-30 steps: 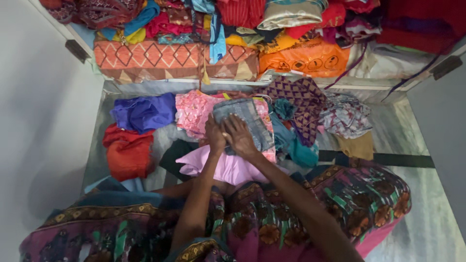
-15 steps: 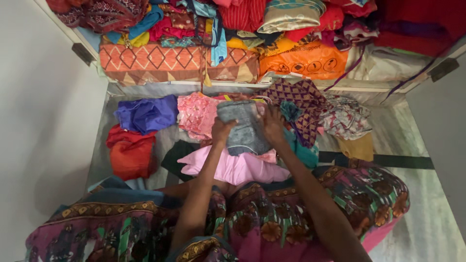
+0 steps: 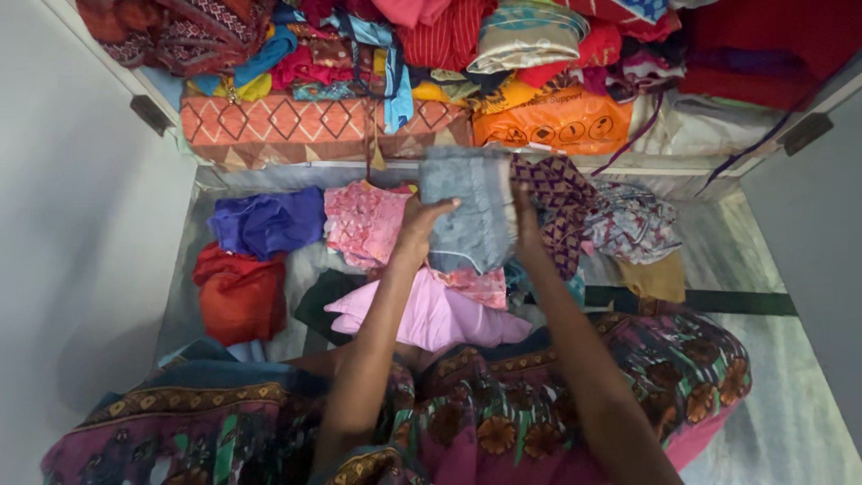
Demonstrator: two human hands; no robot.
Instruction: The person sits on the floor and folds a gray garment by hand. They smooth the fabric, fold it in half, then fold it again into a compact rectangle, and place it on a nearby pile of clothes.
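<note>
While both forearms extend toward twelve o'clock, the left hand grips the left edge of a folded grey garment, its thumb lying across the front of the cloth. The right hand clasps the opposite edge, its fingers mostly hidden behind the fabric. The grey garment is held raised between the two hands, above the heap of clothes and just below the lip of the open wardrobe shelf.

At six o'clock from the garment lies a pale pink garment, partly overlain by a small pink printed piece. At nine o'clock, just beside the left hand, sits a folded pink patterned cloth; farther out at nine o'clock is a blue-violet bundle, and at eight o'clock a red-orange bundle. A dark green cloth lies between the red-orange bundle and the pale pink garment.

At three o'clock, touching the right hand, hangs a purple diamond-patterned cloth, then a grey floral bundle with a mustard piece at its five o'clock.

At twelve o'clock the shelf holds an orange zigzag-patterned fabric, an orange plastic bag and stacked multicoloured clothing. At six o'clock, the person's patterned sari fills the foreground.
</note>
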